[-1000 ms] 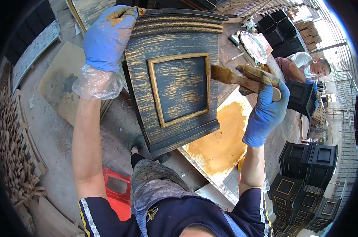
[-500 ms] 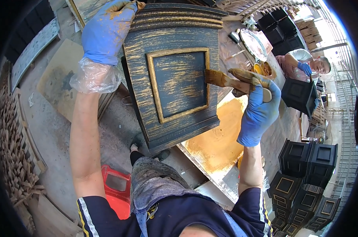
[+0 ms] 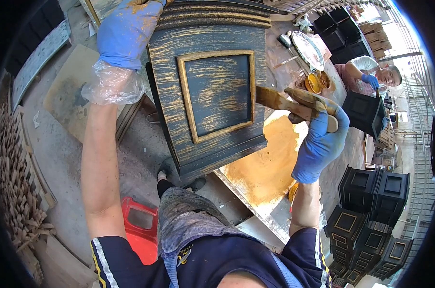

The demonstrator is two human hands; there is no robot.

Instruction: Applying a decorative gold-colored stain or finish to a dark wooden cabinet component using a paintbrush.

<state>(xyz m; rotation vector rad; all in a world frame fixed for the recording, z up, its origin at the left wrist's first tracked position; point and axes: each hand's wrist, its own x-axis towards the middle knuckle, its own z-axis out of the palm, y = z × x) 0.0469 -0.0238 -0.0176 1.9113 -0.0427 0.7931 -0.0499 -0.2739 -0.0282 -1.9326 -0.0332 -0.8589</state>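
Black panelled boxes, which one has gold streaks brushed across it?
The large box gripped by the left hand; the stacked boxes at lower right look plain black or just gold-framed.

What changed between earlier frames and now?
The brush went left over the gold frame's right side, then back right. The black cabinet and left hand shifted up the picture; the co-worker's hand too. Both grips unchanged: right hand on brush, left on cabinet.

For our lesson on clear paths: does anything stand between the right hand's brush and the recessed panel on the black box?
Only the right side of the gold frame lies between the brush and recessed panel; nothing else visible does.
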